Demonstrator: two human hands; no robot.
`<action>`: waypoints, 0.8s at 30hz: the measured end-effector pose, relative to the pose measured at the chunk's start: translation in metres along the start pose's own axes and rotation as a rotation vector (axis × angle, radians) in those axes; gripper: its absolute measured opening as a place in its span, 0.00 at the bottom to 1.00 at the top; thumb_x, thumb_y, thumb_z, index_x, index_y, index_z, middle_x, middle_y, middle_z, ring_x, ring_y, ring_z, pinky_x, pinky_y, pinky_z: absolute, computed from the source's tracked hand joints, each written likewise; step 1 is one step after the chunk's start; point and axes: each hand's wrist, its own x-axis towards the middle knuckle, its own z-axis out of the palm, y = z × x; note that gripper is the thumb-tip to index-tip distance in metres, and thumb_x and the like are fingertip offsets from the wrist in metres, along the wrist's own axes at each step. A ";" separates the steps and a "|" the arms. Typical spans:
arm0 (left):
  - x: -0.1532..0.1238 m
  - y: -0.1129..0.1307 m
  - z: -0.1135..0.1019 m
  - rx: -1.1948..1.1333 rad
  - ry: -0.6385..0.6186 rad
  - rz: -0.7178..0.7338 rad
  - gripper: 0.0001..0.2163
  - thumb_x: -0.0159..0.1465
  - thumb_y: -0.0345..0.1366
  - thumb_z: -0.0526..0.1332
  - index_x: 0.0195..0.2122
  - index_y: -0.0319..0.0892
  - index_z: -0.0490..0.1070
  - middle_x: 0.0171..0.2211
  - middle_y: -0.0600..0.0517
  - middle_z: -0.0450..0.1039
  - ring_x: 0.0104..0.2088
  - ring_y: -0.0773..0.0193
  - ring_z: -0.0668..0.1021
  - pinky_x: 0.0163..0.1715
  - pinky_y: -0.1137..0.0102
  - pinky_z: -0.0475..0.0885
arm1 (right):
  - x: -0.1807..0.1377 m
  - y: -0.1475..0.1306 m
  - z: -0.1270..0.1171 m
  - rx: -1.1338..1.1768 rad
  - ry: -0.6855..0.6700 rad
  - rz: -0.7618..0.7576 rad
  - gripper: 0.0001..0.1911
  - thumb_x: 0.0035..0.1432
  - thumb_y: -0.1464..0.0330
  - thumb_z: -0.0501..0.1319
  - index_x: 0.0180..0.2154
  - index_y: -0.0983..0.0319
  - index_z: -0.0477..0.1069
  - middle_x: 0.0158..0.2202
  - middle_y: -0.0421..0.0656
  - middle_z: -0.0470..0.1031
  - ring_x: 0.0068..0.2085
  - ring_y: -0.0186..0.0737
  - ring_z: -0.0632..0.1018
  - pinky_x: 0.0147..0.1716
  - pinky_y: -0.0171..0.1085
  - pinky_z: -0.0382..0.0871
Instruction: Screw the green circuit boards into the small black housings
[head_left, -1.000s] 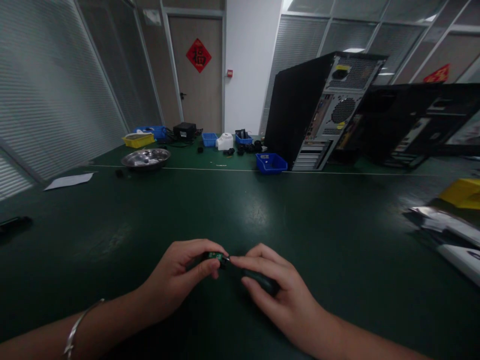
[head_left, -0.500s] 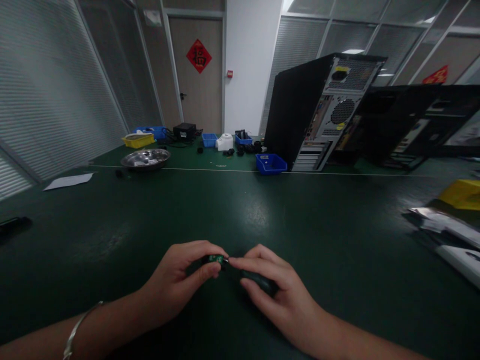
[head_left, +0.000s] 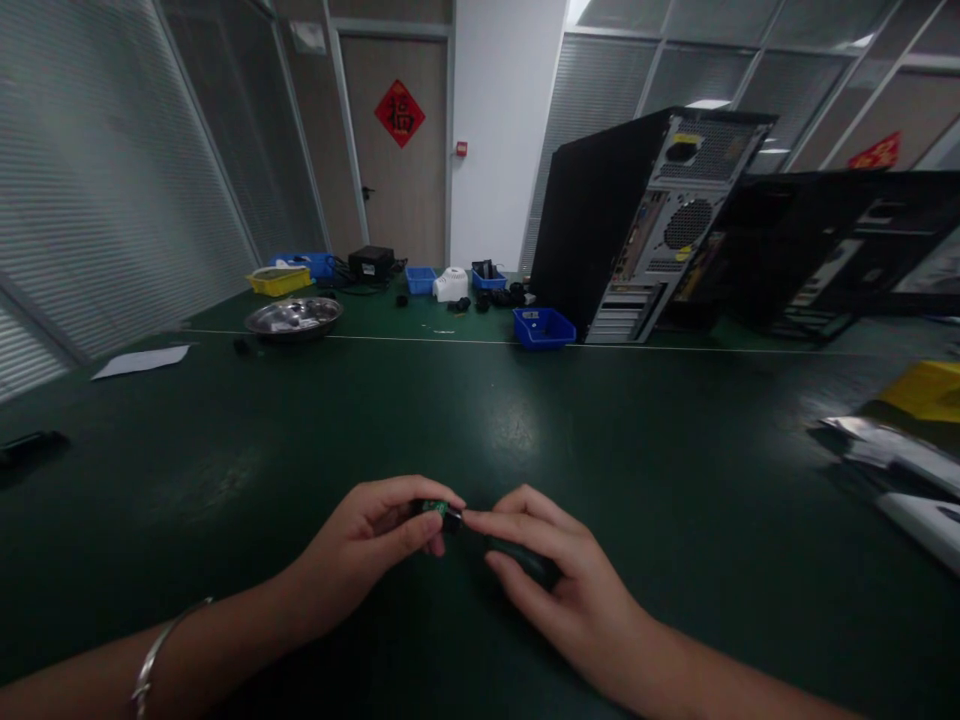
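Note:
My left hand [head_left: 360, 555] pinches a small dark part with a green circuit board [head_left: 433, 510] between thumb and fingers, just above the green table [head_left: 525, 420]. A silver bracelet sits on that wrist. My right hand [head_left: 559, 580] is closed round the dark handle of a small screwdriver [head_left: 525, 562], and its tip meets the right end of the small part. Both hands are close to the table's near edge, almost touching each other.
At the back stand a black computer tower [head_left: 637, 220] with its rear panel showing, a second dark case [head_left: 825, 250], blue bins [head_left: 543, 326], a metal bowl [head_left: 294, 316] and a yellow tray [head_left: 279, 280]. A yellow bin [head_left: 926, 388] and silvery bags [head_left: 892, 450] lie right, paper [head_left: 139, 360] left.
Both hands have stayed in the same spot, with only a slight shift of the small part between the left fingers.

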 end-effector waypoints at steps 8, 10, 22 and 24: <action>0.001 -0.006 -0.004 -0.002 -0.042 -0.024 0.10 0.66 0.38 0.61 0.44 0.41 0.77 0.31 0.52 0.74 0.33 0.62 0.75 0.37 0.69 0.69 | -0.001 -0.002 -0.003 0.011 -0.040 0.031 0.20 0.64 0.76 0.58 0.55 0.54 0.72 0.40 0.44 0.70 0.40 0.40 0.75 0.39 0.39 0.70; 0.003 -0.008 -0.007 -0.022 -0.068 -0.008 0.10 0.66 0.39 0.60 0.44 0.41 0.77 0.34 0.50 0.74 0.36 0.61 0.75 0.39 0.68 0.69 | -0.001 -0.002 -0.003 0.028 -0.033 0.040 0.20 0.64 0.75 0.58 0.55 0.54 0.72 0.40 0.44 0.71 0.40 0.40 0.75 0.40 0.40 0.70; 0.007 -0.009 -0.011 0.001 -0.140 -0.132 0.05 0.64 0.34 0.63 0.39 0.39 0.70 0.34 0.53 0.72 0.37 0.62 0.76 0.39 0.67 0.70 | 0.000 0.001 -0.004 0.023 0.053 0.045 0.20 0.64 0.75 0.58 0.55 0.54 0.72 0.40 0.44 0.73 0.41 0.40 0.75 0.40 0.39 0.70; 0.007 -0.007 -0.011 0.095 -0.187 -0.123 0.03 0.64 0.32 0.62 0.39 0.39 0.72 0.36 0.52 0.73 0.39 0.61 0.76 0.42 0.67 0.70 | 0.000 0.002 -0.004 0.023 0.049 0.042 0.20 0.64 0.75 0.58 0.55 0.55 0.73 0.40 0.44 0.73 0.41 0.40 0.75 0.40 0.39 0.70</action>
